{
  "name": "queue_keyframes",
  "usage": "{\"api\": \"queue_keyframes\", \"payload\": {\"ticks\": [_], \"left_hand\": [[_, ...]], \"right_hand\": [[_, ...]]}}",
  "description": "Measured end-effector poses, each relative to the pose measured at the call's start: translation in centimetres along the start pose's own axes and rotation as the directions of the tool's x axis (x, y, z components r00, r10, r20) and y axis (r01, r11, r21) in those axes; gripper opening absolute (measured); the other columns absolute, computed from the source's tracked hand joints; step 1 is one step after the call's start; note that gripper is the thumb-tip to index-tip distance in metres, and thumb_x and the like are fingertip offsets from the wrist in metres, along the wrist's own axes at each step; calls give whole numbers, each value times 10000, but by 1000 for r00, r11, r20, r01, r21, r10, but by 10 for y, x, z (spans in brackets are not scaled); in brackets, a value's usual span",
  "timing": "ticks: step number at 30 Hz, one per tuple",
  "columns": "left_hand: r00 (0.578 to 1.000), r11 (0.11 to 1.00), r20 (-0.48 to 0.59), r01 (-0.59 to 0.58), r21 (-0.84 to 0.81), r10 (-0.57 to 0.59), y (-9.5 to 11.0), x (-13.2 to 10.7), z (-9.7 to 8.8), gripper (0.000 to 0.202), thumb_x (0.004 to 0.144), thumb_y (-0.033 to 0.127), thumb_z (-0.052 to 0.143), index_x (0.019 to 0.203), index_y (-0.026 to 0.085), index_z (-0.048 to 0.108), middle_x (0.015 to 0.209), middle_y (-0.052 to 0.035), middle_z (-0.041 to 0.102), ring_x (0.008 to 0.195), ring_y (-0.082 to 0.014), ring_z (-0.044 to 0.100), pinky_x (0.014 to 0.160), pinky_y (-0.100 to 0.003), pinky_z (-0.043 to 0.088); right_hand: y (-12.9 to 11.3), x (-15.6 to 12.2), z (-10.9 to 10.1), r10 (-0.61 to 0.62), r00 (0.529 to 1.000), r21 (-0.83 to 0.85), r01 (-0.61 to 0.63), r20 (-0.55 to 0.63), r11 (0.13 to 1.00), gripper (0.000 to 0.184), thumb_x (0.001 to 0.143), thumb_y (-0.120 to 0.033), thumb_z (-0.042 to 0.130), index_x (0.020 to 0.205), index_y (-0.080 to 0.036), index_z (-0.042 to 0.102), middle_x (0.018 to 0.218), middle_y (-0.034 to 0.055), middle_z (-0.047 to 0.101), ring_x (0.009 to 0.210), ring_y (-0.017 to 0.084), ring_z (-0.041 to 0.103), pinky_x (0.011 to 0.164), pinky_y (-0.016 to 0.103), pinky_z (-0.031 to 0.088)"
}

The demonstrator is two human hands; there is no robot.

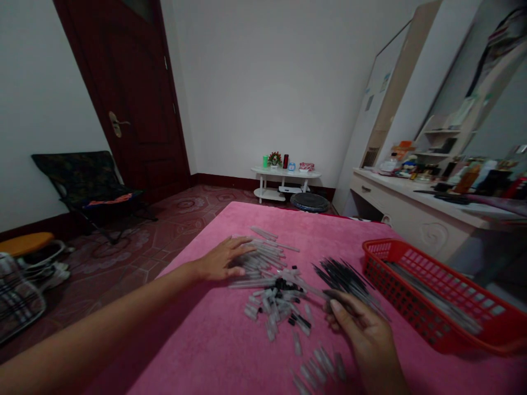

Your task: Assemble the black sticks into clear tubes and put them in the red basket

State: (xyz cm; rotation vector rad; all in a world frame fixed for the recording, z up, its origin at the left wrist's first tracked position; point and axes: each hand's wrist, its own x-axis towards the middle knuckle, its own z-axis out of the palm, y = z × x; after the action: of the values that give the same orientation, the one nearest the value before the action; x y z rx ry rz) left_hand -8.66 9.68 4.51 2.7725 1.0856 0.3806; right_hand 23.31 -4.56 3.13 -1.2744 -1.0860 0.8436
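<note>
My left hand [226, 259] lies with its fingers apart over a pile of clear pen barrels [267, 255] on the pink cloth [197, 329]. The fingers touch the near side of the pile. My right hand [366, 334] is closed, thumb against fingers, on a pale pen barrel [313, 289] that points left. The end at the fingertips looks dark and is blurred. Between the hands lies a heap of clear pen caps [274, 307] with small black plugs [282, 284] among them. Dark thin pen refills [343, 277] lie fanned out beyond my right hand. More clear caps [319, 365] lie in a row near me.
A red plastic basket [411, 307] stands at the right of the table, with long pale rods [436, 296] in it. A white dresser [415, 200] rises behind it. A folding chair [82, 181] and a low white stand [284, 171] are farther off.
</note>
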Motion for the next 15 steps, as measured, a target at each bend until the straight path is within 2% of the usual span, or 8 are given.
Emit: {"api": "queue_keyframes", "payload": {"ticks": [2, 4, 8, 11, 13, 15], "left_hand": [[997, 1000, 73, 20, 14, -21, 3, -12, 4, 746, 814, 591, 518, 1463, 371, 223, 1562, -42, 181, 1423, -298, 171, 1145, -493, 123], [994, 999, 96, 48, 17, -49, 6, -18, 12, 752, 837, 610, 461, 1478, 368, 149, 1576, -40, 100, 1438, -300, 100, 1145, -506, 105], [987, 988, 57, 151, 31, -152, 11, -19, 31, 688, 889, 615, 312, 1487, 349, 98, 1580, -32, -15, 1443, -303, -4, 1143, -521, 84], [983, 984, 56, 173, 36, -175, 11, -16, 33, 704, 882, 629, 312, 1487, 345, 89, 1578, -49, -23, 1438, -323, -35, 1127, -567, 59], [984, 986, 72, 161, 31, -163, 8, -8, 28, 693, 881, 629, 322, 1483, 357, 113, 1579, -46, 6, 1438, -324, -30, 1117, -590, 35], [982, 983, 40, 181, 19, -182, 0, 6, 20, 625, 907, 597, 287, 1474, 362, 168, 1580, -33, 58, 1444, -298, 1, 1123, -577, 42]], "right_hand": [[1, 0, 0, 0, 1000, 0, 0, 12, 1000, 422, 638, -482, 736, 879, -137, 723, 693, 92, 704, 574, 178, 634, 522, 254, 531], [1, -1, 0, -5, 1000, 0, 5, 26, 1000, 414, 642, -481, 734, 876, -140, 726, 683, 88, 701, 565, 175, 628, 520, 256, 532], [1, -2, 2, -13, 999, 0, 13, 48, 1000, 409, 638, -486, 734, 859, -142, 730, 666, 86, 696, 551, 172, 623, 506, 254, 527], [-1, -3, 3, -17, 999, -19, 18, 48, 1000, 412, 634, -496, 733, 845, -141, 735, 665, 92, 697, 545, 176, 623, 496, 256, 526], [-3, -3, 3, -19, 999, -34, 20, 37, 999, 420, 634, -507, 729, 843, -143, 739, 672, 95, 699, 549, 181, 627, 499, 262, 531], [-4, -3, 4, -17, 999, -39, 18, 27, 999, 425, 635, -514, 726, 846, -146, 740, 678, 95, 701, 554, 184, 629, 508, 267, 537]]}}
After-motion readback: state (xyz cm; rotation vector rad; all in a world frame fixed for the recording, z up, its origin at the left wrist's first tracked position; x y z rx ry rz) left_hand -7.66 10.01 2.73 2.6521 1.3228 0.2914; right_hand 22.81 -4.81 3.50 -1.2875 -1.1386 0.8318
